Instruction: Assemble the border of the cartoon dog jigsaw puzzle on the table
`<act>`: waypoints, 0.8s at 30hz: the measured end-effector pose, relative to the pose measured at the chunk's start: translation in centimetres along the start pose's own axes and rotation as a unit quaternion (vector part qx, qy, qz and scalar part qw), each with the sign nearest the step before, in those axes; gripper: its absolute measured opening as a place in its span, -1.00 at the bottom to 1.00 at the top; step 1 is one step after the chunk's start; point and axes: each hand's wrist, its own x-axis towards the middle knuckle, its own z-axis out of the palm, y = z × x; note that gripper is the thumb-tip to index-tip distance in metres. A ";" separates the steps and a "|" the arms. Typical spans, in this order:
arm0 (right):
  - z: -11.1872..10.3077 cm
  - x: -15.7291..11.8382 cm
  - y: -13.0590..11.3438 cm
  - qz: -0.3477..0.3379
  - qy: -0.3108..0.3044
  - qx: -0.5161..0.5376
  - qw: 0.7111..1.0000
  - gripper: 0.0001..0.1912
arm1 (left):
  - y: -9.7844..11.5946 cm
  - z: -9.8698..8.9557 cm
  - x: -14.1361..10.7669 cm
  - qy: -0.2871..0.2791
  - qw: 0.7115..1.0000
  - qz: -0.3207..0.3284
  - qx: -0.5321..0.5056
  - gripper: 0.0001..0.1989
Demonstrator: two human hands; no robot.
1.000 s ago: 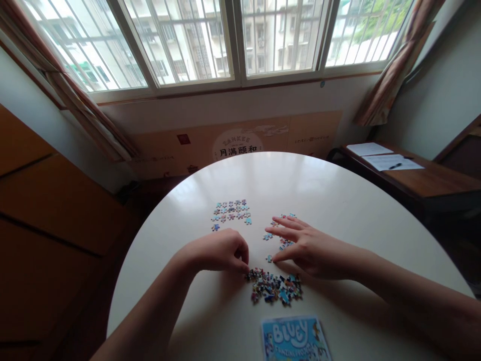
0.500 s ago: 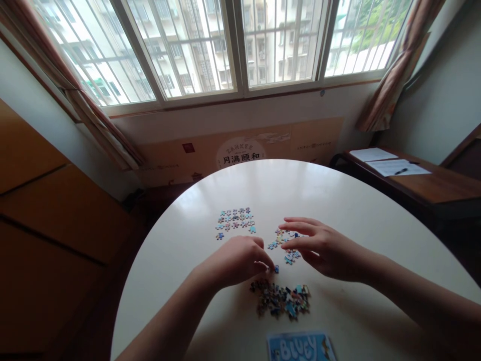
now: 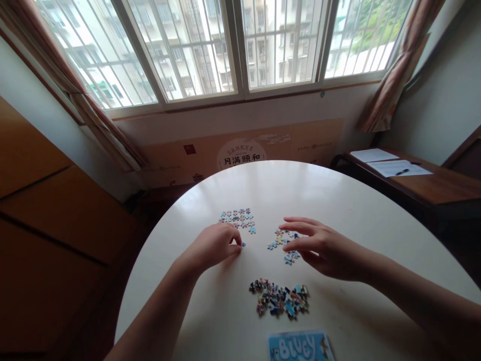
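White and glossy, the round worktop (image 3: 361, 225) carries several groups of jigsaw pieces. The person's left hand (image 3: 216, 244) is left of the middle, its thumb and index finger drawn narrow around a small blue piece (image 3: 243, 244), just on the near side of the neat rows of pieces (image 3: 236, 218). That hand hides part of the lowest row. The right hand (image 3: 325, 250) is palm down with its fingers spread wide and slightly bent, over a loose cluster of pieces (image 3: 289, 257); whether the fingertips touch any of them cannot be told. Nearer the person lies a heaped, multicoloured pile (image 3: 281, 300), apart from both hands. Just below it, a light-blue packet (image 3: 298, 346) lettered "Bluey" is cut off by the bottom edge of the view. To the far right, papers (image 3: 400, 168) and a dark pen (image 3: 402, 172) lie on a brown wooden table (image 3: 451, 181).
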 end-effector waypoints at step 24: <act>-0.2 0.1 -0.1 0.013 -0.011 -0.001 1.000 -0.59 | -1.3 1.9 1.3 0.096 0.995 -0.002 -0.034 -0.83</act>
